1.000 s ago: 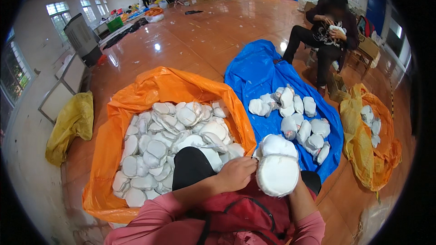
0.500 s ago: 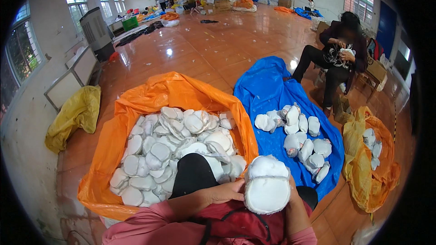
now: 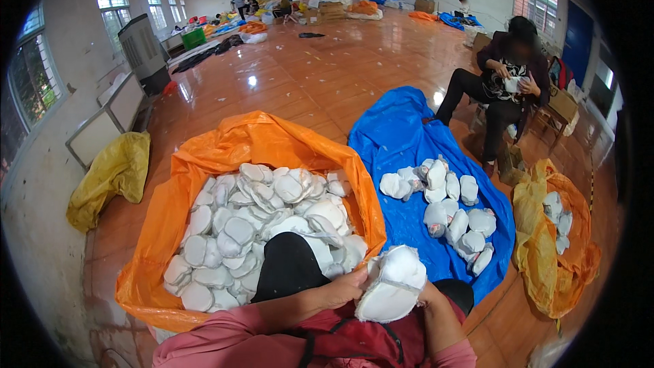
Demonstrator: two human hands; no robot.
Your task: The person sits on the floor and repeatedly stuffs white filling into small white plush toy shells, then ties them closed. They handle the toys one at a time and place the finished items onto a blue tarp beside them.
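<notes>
Over my lap I hold a white padded fabric piece, rounded, with a seam across it and fuzzy edges. My left hand is closed on its left edge, the fingers partly behind it. Its right edge is gripped by my right hand, whose fingers are mostly hidden. Just beyond my left knee lies an open orange sack, heaped with similar white padded pieces. Right of it, a blue sheet carries a smaller group of white pieces, some showing pinkish spots.
At the right, a seated person handles a white piece. A yellow-orange sack with a few white pieces lies near them. A yellow sack rests by the left wall, near a grey air cooler. Other people and bundles are far back.
The padded piece has tilted and shifted slightly left and down between my hands, and more of its side shows. My right hand has moved left with it. The seated person's hands have also moved.
</notes>
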